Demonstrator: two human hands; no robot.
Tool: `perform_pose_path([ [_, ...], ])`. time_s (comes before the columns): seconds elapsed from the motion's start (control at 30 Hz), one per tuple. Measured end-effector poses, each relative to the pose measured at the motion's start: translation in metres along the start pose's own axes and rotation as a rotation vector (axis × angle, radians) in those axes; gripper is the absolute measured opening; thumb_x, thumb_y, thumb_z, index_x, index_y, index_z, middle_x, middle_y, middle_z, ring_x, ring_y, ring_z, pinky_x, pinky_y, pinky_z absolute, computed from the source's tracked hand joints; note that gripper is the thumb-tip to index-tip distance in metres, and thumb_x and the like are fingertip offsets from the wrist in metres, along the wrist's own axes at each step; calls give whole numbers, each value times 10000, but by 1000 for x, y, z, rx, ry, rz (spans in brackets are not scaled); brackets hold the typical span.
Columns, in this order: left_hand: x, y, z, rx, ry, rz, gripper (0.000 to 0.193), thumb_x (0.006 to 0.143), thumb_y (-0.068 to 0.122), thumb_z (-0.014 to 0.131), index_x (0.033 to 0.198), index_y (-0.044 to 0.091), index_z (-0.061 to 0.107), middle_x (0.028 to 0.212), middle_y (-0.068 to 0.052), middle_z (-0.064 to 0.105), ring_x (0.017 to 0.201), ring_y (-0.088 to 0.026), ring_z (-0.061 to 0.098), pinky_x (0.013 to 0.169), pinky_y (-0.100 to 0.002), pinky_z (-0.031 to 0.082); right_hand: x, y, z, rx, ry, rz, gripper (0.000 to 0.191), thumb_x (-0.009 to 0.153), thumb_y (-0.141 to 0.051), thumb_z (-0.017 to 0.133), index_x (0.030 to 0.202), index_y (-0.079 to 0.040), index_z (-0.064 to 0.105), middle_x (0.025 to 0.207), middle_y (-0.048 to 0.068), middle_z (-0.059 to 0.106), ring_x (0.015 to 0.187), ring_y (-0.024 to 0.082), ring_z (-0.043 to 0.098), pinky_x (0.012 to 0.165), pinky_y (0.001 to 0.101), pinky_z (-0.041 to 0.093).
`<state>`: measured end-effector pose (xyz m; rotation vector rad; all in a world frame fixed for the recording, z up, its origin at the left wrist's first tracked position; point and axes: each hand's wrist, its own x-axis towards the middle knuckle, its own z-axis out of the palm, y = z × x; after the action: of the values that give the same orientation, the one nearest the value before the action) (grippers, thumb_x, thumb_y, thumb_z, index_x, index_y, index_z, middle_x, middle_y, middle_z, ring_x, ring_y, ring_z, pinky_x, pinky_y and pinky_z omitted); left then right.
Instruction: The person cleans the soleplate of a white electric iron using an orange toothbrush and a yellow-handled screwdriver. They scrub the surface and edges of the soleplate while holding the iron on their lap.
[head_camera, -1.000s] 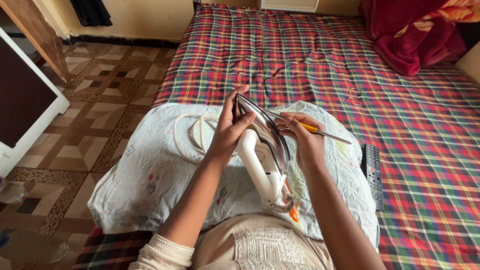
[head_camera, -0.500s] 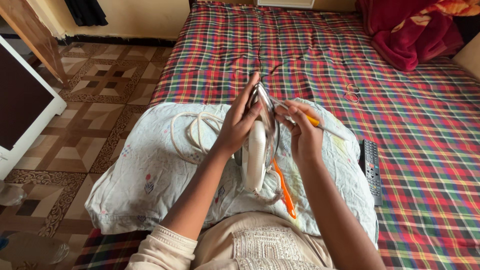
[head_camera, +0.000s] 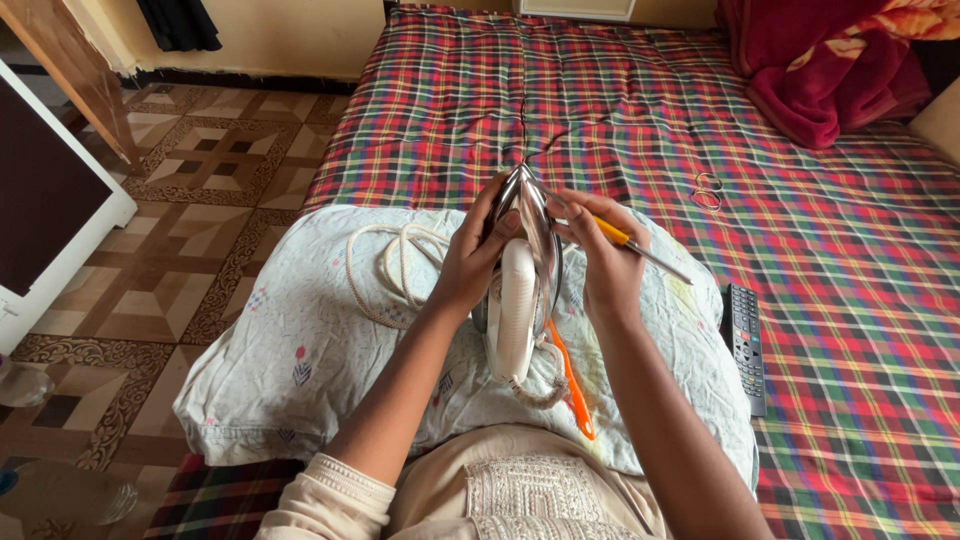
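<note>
Iron (head_camera: 520, 300) held upright over pillow (head_camera: 300, 340) on plaid bed (head_camera: 800, 230); left hand (head_camera: 470, 265) clasped around it, right hand (head_camera: 600, 265) closed on screwdriver (head_camera: 640, 250). Remote (head_camera: 743, 345) beside pillow; tiled floor (head_camera: 200, 190) at left.

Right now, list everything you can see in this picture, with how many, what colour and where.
clothes iron: one, white handle and shiny metal soleplate, held on edge over the pillow
screwdriver: one, yellow handle, in the right hand
cord: one, cream, coiled on the pillow left of the iron
orange tool: one, on the pillow under the iron
pillow: one, pale printed, on the lap
remote control: one, black, on the bedsheet at right
rings: two, metal, on the bedsheet
bedsheet: one, multicolour plaid
blanket: one, dark red, top right
left hand: grips the iron
right hand: holds the screwdriver
</note>
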<state>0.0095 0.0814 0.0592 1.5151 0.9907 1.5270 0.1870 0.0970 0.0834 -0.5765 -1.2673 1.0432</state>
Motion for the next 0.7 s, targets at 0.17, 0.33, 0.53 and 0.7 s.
perform_pose_path([
  [0.17,-4,5,-1,-7,2,-27,776,994,583,524,1613,152,339,1580,-150,496,1426,-277,530,1128,-418,458,1,2,-4,-18,9,4,237,982,-159,714,1146,9,739,1059,135,778,989,211,766,872,340,632],
  [0.33,-5,7,-4,25,0,-38,781,994,594,505,1620,159,334,1589,-142,484,1430,-275,527,1128,-410,457,-3,1,-12,-51,-8,20,223,996,-150,700,1141,14,743,1070,138,779,958,188,758,864,320,623],
  [0.53,-7,8,-5,-18,-19,-57,807,977,610,520,1615,157,325,1580,-162,489,1444,-311,514,1142,-433,448,3,3,-10,-72,-29,3,228,983,-155,703,1147,-1,738,1063,134,782,954,189,759,820,311,615],
  [0.7,-7,8,-7,43,7,-27,797,992,621,484,1623,162,324,1647,-143,410,1525,-300,399,1193,-438,374,-10,3,-17,-99,8,57,226,978,-160,698,1128,0,753,1039,134,787,933,180,753,803,308,596],
])
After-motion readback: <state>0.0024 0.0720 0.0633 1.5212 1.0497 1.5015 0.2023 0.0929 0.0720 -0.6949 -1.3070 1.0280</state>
